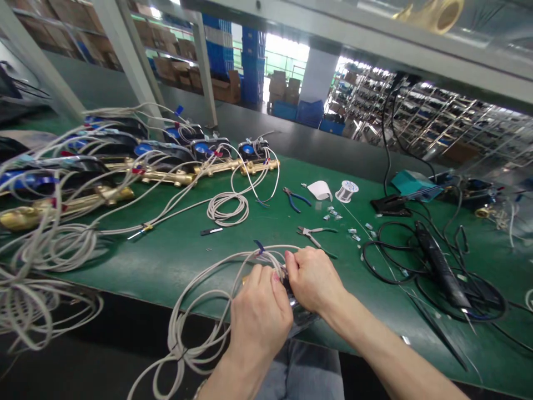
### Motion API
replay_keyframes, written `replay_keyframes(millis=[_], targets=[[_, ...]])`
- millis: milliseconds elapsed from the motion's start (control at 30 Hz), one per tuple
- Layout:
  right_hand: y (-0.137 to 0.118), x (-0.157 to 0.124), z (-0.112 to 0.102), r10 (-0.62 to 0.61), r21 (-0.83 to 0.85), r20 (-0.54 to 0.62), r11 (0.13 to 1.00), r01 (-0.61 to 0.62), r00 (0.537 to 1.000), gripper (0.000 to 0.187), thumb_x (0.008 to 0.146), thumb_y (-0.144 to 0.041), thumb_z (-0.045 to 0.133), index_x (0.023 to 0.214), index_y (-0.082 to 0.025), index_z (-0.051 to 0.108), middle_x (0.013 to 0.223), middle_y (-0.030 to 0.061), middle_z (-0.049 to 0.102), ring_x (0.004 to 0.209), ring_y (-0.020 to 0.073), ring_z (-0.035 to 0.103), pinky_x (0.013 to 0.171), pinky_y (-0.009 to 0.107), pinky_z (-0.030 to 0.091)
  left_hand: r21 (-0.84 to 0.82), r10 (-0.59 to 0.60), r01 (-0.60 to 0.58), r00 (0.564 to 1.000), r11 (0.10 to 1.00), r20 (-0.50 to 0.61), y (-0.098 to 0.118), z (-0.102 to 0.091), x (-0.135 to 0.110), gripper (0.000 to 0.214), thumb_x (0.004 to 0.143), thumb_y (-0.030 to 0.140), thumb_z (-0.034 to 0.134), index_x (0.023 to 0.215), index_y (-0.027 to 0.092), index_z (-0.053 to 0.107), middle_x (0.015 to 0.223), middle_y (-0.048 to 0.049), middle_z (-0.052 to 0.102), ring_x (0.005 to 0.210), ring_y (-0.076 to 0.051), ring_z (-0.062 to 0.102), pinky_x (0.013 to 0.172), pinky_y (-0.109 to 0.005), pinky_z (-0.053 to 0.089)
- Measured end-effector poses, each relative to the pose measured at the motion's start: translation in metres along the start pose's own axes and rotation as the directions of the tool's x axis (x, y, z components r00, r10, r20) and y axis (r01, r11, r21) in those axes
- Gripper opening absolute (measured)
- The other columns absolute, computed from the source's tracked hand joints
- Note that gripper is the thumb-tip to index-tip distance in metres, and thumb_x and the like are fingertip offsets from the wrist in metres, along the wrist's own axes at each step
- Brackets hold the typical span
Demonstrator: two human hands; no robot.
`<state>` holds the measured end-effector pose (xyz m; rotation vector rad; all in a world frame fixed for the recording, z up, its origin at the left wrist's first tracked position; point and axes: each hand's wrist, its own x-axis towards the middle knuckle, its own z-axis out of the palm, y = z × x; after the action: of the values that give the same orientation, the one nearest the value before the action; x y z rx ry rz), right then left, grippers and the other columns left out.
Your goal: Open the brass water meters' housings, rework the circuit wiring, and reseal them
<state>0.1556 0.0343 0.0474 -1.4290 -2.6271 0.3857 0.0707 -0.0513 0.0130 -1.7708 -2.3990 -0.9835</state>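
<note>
At the table's front edge, my left hand (261,305) is closed over a mostly hidden water meter, with its white cables (272,258) at the fingertips. My right hand (312,278) is closed on the right side of the same meter (287,284). Between the hands, a dark body and some clear plastic show. The cables carry a blue tag (259,246) and run left into a loose coil (179,333) that hangs over the edge. Just beyond my right hand lie green-handled cutters (316,236), jaws apart, and blue-handled pliers (296,199).
Several brass-bodied water meters (166,161) with tangled white cables fill the left side. A solder spool (346,191), white paper (320,190) and small clear pieces (333,212) lie beyond. At right are a black corded tool (441,266) and tweezers (439,330). A shelf beam (333,33) crosses overhead.
</note>
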Motion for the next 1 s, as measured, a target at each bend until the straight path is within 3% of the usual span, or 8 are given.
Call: replay_keyframes(millis=[233, 367, 467, 567, 667, 733, 833, 1000], targets=[[0.008, -0.003, -0.004, -0.088, 0.114, -0.036, 0.989, 0.092, 0.995, 0.046, 0.096, -0.033, 0.035, 0.064, -0.016, 0.064, 0.072, 0.0086, 0.066, 0.072, 0.0168, 0.059, 0.069, 0.028, 0.038, -0.232, -0.003, 0.014, 0.999, 0.973, 0.044, 0.000, -0.003, -0.031, 0.029, 0.088, 0.038, 0.051, 0.110, 0.019, 0.049, 0.103, -0.0092, 0.056, 0.098, -0.027, 0.057, 0.080, -0.040, 0.050], [0.030, -0.017, -0.021, -0.258, 0.242, 0.046, 0.940, 0.240, 0.965, 0.029, 0.090, -0.043, 0.051, 0.091, -0.019, 0.067, 0.092, 0.0027, 0.066, 0.085, 0.0129, 0.059, 0.077, 0.023, 0.043, -0.332, 0.028, 0.014, 0.992, 0.943, 0.122, -0.023, -0.018, -0.033, 0.037, 0.085, 0.035, 0.057, 0.117, 0.023, 0.047, 0.112, -0.0083, 0.054, 0.104, -0.024, 0.056, 0.084, -0.038, 0.051], [0.043, -0.024, -0.036, -0.417, 0.347, 0.171, 0.874, 0.342, 0.893, 0.058, 0.068, -0.036, 0.078, 0.120, -0.024, 0.057, 0.119, 0.0025, 0.057, 0.106, 0.0147, 0.054, 0.092, 0.024, 0.041, -0.236, 0.035, -0.022, 0.998, 0.971, 0.053, -0.053, -0.030, -0.011, 0.039, 0.085, 0.043, 0.055, 0.117, 0.022, 0.048, 0.118, -0.0093, 0.052, 0.111, -0.026, 0.050, 0.092, -0.042, 0.045], [0.046, -0.020, -0.043, -0.439, 0.311, 0.272, 0.882, 0.353, 0.856, 0.063, 0.061, -0.019, 0.080, 0.120, -0.023, 0.057, 0.116, 0.0038, 0.054, 0.108, 0.0190, 0.051, 0.094, 0.031, 0.042, -0.095, 0.093, -0.082, 0.989, 0.992, 0.118, -0.083, -0.029, 0.025, 0.057, 0.078, 0.048, 0.060, 0.123, 0.016, 0.046, 0.128, -0.0147, 0.049, 0.124, -0.033, 0.039, 0.101, -0.049, 0.035], [0.043, -0.015, -0.042, -0.429, 0.263, 0.296, 0.896, 0.359, 0.854, 0.055, 0.058, -0.017, 0.081, 0.109, -0.023, 0.063, 0.106, 0.0024, 0.055, 0.099, 0.0196, 0.054, 0.088, 0.032, 0.045, -0.106, 0.149, -0.125, 0.951, 0.986, 0.270, -0.097, -0.026, 0.054, 0.028, 0.081, 0.045, 0.055, 0.083, 0.018, 0.060, 0.084, -0.0043, 0.064, 0.085, -0.022, 0.060, 0.075, -0.031, 0.047], [0.042, -0.019, -0.041, -0.431, 0.265, 0.267, 0.893, 0.364, 0.862, 0.058, 0.056, -0.019, 0.083, 0.110, -0.025, 0.063, 0.108, 0.0019, 0.055, 0.099, 0.0199, 0.053, 0.089, 0.033, 0.045, -0.115, 0.154, -0.123, 0.935, 0.986, 0.321, -0.094, -0.033, 0.063, 0.034, 0.086, 0.043, 0.046, 0.063, 0.019, 0.053, 0.058, 0.0031, 0.055, 0.056, -0.014, 0.053, 0.055, -0.024, 0.040], [0.039, -0.036, -0.037, -0.440, 0.255, 0.143, 0.882, 0.397, 0.887, 0.060, 0.059, -0.020, 0.082, 0.114, -0.029, 0.059, 0.115, 0.0014, 0.053, 0.105, 0.0207, 0.050, 0.092, 0.034, 0.044, -0.099, 0.114, -0.089, 0.949, 0.991, 0.294, -0.076, -0.059, 0.061, 0.031, 0.087, 0.038, 0.045, 0.062, 0.020, 0.048, 0.051, 0.0067, 0.048, 0.049, -0.010, 0.046, 0.049, -0.022, 0.031], [0.031, -0.057, -0.019, -0.493, 0.052, -0.147, 0.862, 0.504, 0.858, 0.047, 0.069, -0.009, 0.068, 0.113, -0.021, 0.055, 0.119, 0.0075, 0.049, 0.107, 0.0233, 0.045, 0.090, 0.037, 0.046, -0.061, 0.201, -0.199, 0.980, 0.978, 0.014, -0.031, -0.111, 0.041, 0.023, 0.086, 0.033, 0.052, 0.067, 0.021, 0.049, 0.051, 0.0082, 0.046, 0.046, -0.009, 0.044, 0.048, -0.022, 0.031]])
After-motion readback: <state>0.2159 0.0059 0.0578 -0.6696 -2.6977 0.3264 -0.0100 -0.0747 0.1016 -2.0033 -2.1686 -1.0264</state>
